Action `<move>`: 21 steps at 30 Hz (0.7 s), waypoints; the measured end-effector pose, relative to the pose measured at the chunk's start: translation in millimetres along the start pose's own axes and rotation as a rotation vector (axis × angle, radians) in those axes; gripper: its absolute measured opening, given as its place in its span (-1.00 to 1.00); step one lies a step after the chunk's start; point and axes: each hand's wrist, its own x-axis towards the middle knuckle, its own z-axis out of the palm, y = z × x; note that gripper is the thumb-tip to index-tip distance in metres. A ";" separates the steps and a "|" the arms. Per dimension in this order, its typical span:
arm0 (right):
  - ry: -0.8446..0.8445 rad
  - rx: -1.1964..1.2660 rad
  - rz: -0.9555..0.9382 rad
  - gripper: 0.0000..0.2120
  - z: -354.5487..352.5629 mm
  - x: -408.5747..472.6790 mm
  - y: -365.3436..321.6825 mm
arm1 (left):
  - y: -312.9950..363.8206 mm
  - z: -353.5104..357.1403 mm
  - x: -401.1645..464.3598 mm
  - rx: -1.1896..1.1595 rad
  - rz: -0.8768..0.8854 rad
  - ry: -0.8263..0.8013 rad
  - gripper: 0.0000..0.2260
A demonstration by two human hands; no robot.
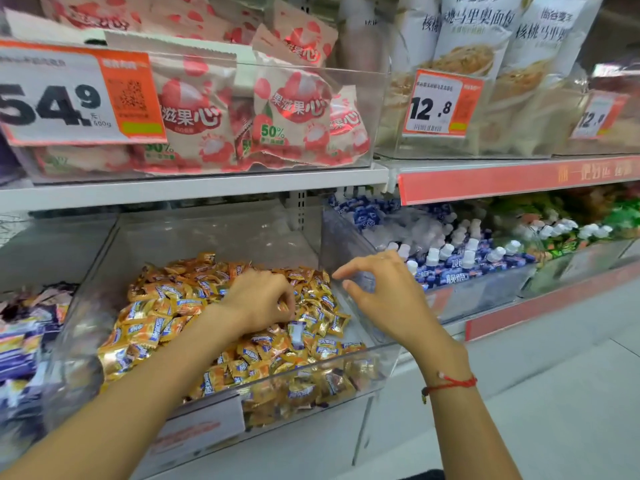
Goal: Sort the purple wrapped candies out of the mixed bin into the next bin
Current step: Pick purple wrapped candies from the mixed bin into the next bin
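Head view looked down on a clear mixed bin (363, 355) heaped with orange wrapped candies (166, 317); one purple wrapped candy (297, 332) lay on the heap, just below the left hand (258, 299) and apart from it; the left hand was sunk among the wrappers with fingers curled down, and whether they pinched a candy could not be told; the right hand (384, 292) hovered over the bin's right wall, fingers spread and loosely bent, holding nothing; a red string bracelet (450, 384) circled the right wrist; the next bin to the left (69, 341) held purple-and-white wrapped pieces, blurred; to the right a bin of blue pouches with white caps (460, 254) stood just beside the mixed bin; on the shelf above, a clear box of pink lychee packets (287, 112) carried a price tag reading 54.9 (55, 98); a second tag reading 12.8 (434, 105) hung before pale bread bags (478, 39).
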 end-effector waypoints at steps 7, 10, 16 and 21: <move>-0.017 0.011 0.024 -0.82 4.4 3.7 -2.5 | -2.3 -0.5 -3.6 -0.119 0.112 -0.146 -0.61; -0.014 -0.017 0.036 -0.83 6.3 4.9 -4.1 | 2.4 11.7 1.6 0.041 0.132 -0.326 -0.47; 0.039 -0.087 0.006 -0.83 6.5 5.6 -8.5 | 11.5 6.9 -0.5 0.071 0.126 0.030 -0.55; 0.188 0.069 0.002 -0.82 8.1 8.5 -17.1 | 14.8 -12.6 -20.2 -0.775 -0.034 0.359 -0.63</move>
